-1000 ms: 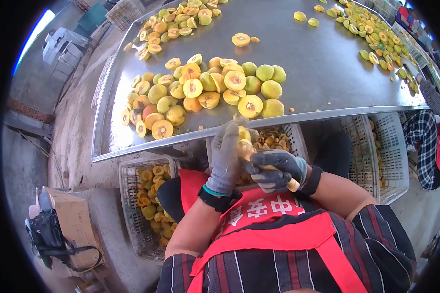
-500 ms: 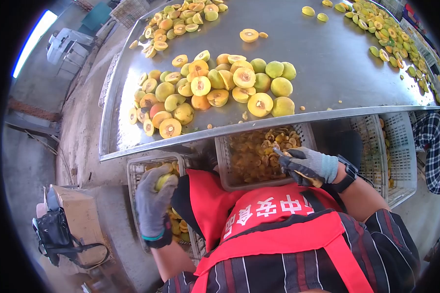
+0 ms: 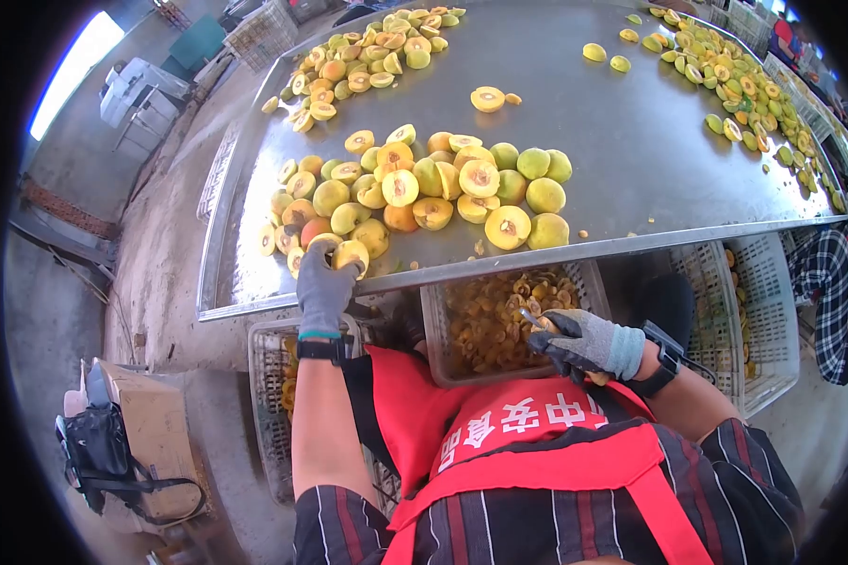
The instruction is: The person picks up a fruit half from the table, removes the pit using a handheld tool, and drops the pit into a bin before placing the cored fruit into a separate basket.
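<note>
At the table's near edge, the left hand (image 3: pixel 325 287) has its fingers partly curled against a peach half (image 3: pixel 351 256) at the near left of a heap (image 3: pixel 428 176); whether the grip is firm, I cannot tell. Over the apron, the right hand (image 3: pixel 584 341) is closed around a wooden-handled tool (image 3: pixel 544 325), its slim metal tip poking out. Much fruit is left on the steel table (image 3: pixel 612 141): the near heap shows many cut faces with pits at their centres, and more halves form a far-left heap (image 3: pixel 383 47) and a long spread (image 3: pixel 754 89) on the right. As for what is done, the middle crate (image 3: pixel 435 330) below holds many small brownish-orange pieces, probably pits and scraps. The left crate (image 3: pixel 269 414) shows some orange-yellow fruit, though the arm hides much of it.
</note>
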A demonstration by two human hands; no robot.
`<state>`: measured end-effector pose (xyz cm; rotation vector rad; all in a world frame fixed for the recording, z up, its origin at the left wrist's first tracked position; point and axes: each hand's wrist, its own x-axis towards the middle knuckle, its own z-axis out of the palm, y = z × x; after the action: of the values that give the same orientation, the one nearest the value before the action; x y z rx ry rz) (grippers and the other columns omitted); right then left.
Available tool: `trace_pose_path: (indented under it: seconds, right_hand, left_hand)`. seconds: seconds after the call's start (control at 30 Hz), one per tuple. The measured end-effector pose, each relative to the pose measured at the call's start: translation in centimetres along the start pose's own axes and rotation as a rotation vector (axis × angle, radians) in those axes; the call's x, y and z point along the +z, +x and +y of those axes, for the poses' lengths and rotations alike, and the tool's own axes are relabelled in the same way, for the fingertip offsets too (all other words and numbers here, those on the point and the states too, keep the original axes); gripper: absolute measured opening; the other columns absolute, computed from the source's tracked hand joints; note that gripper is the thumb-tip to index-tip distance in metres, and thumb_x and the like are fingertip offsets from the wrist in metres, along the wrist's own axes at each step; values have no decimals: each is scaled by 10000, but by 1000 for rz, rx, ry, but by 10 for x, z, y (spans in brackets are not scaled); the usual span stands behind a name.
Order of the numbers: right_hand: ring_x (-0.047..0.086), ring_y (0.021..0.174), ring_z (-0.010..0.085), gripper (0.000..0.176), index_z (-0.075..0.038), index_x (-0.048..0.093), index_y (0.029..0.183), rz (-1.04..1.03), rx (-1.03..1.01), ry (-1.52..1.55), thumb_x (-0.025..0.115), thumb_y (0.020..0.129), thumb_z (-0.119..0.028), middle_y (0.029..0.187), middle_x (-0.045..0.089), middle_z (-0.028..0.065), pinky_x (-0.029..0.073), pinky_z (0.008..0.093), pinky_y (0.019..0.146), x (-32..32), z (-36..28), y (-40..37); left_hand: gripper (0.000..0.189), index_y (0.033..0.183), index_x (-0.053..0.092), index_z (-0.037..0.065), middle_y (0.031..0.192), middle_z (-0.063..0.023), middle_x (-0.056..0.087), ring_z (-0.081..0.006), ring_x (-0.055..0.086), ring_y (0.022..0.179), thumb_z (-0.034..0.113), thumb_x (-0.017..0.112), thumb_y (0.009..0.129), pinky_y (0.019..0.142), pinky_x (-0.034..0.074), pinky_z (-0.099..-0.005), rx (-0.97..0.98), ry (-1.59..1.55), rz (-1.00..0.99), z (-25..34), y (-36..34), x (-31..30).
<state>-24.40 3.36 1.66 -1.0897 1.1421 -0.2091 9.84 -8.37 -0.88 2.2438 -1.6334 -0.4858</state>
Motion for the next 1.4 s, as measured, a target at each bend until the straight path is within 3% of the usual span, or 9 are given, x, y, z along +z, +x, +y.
trace_pose_path:
  seconds: [0.07, 0.2, 0.3, 0.4, 0.6, 0.73, 0.83, 1.17, 1.4]
  right_hand:
    - [518, 535, 94, 283, -108, 524, 955, 6, -49, 55, 578, 887, -377, 641, 530, 14, 417, 229, 463, 1, -6, 3]
    - [525, 590, 81, 228, -93, 525, 1027, 54, -452, 0, 611, 882, -246, 744, 558, 17, 437, 218, 493, 12, -22, 25]
    - [609, 785, 220, 373, -17, 496, 1038, 300, -783, 1, 664, 825, -274, 866, 597, 102, 484, 332, 671, 21, -28, 47]
    - [609, 838, 248, 437, 8, 480, 1107, 414, -566, -131, 677, 814, -250, 920, 605, 126, 484, 354, 715, 18, -43, 47]
    - [498, 508, 74, 403, -80, 478, 1145, 264, -428, 529, 672, 833, -246, 796, 569, 18, 427, 223, 438, 37, -24, 35]
    - [592, 567, 199, 365, -62, 477, 1090, 117, -457, 5, 623, 860, -305, 749, 603, 115, 490, 348, 544, 38, -27, 19]
    - [613, 667, 376, 392, -15, 496, 1083, 515, -910, -555, 649, 820, -262, 767, 608, 210, 483, 438, 564, 32, -27, 25]
    - [605, 622, 373, 371, -18, 491, 1075, 492, -774, -726, 619, 828, -264, 709, 603, 187, 484, 438, 555, 36, -23, 30]
    - [602, 663, 398, 380, -5, 457, 1077, 381, -759, -611, 611, 813, -230, 727, 601, 203, 481, 458, 588, 44, -25, 27]
  left_hand:
    - [430, 1103, 560, -4, 952, -106, 635, -228, 635, 863, 84, 710, 710, 749, 505, -315, 404, -549, 230, -9, -8, 19]
    - [348, 1127, 552, -10, 987, -89, 611, -176, 623, 871, 17, 598, 783, 708, 531, -267, 32, -1468, -284, 45, -76, 8]
    - [393, 1206, 493, -25, 967, -106, 612, -176, 623, 748, 75, 509, 826, 622, 522, -232, -11, -1515, -520, 63, -104, 24]
    - [590, 1323, 401, 14, 1090, -121, 576, -188, 600, 921, 70, 580, 763, 707, 525, -262, 210, -1534, -835, 66, -122, 24]
    - [741, 1395, 263, 68, 1158, -106, 543, -228, 521, 1102, 134, 668, 777, 879, 488, -346, 333, -1634, -588, 76, -137, 40]
    - [586, 1335, 358, 63, 1135, -114, 548, -226, 534, 1073, 322, 588, 862, 858, 488, -341, 245, -1521, -445, 88, -140, 39]
    - [643, 1218, 479, 77, 1078, -113, 580, -209, 608, 842, 605, 297, 899, 610, 521, -304, -155, -1975, -770, 76, -134, 40]
    - [509, 1215, 465, 67, 1029, -84, 583, -157, 605, 748, 478, 422, 917, 464, 471, -223, -41, -1648, -633, 75, -144, 42]
    - [350, 1127, 536, 4, 1007, -80, 597, -146, 567, 895, 282, 454, 930, 818, 452, -277, 262, -1374, -304, 73, -141, 51]
